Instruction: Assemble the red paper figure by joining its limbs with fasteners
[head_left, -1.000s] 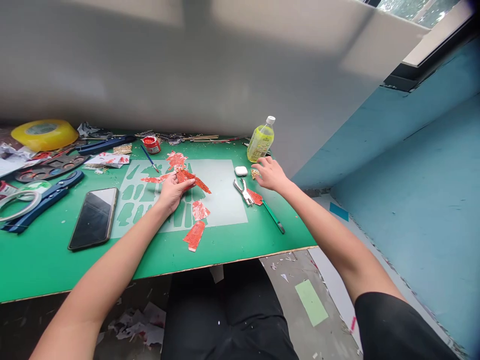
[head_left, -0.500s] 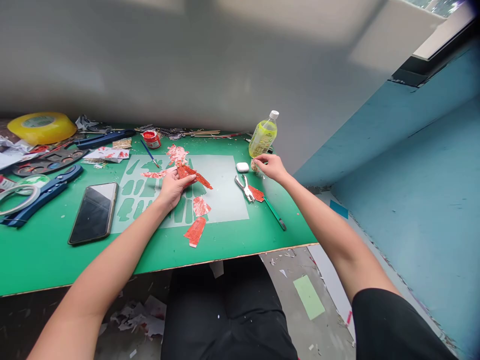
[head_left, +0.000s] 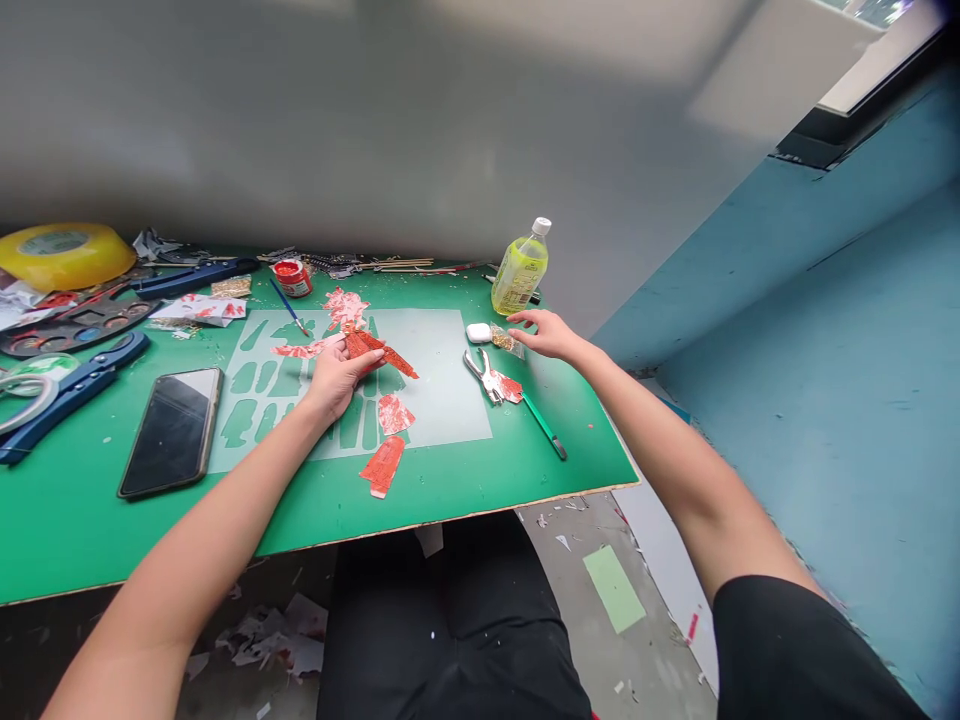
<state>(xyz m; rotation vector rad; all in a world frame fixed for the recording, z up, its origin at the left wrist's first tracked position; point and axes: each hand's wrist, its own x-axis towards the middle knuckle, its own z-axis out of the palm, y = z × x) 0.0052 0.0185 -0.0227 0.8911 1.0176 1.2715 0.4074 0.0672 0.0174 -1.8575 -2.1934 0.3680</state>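
Note:
My left hand (head_left: 335,377) rests on a translucent stencil sheet (head_left: 444,396) and is closed on a strip of red-painted paper pieces (head_left: 373,347). More red pieces lie loose on the sheet nearby (head_left: 395,412), and one lies at its front edge (head_left: 382,466). My right hand (head_left: 550,336) reaches to the right of the sheet and pinches the end of a small clear bag of gold bits (head_left: 507,340). That bag lies beside a white earbud case (head_left: 478,332). A metal hole punch (head_left: 485,373) lies just below it.
On the green table (head_left: 315,510) lie a black phone (head_left: 171,430), a green-handled tool (head_left: 545,430), a yellow-green bottle (head_left: 519,272), a red paint jar (head_left: 289,277), a brush (head_left: 289,307), blue pliers (head_left: 71,384), a paint palette (head_left: 75,320) and a yellow tape roll (head_left: 64,252). A grey wall stands behind.
My right hand went from spread over the gold bits to pinching the small bag, which it has drawn a little to the left. My left hand stays on the red pieces.

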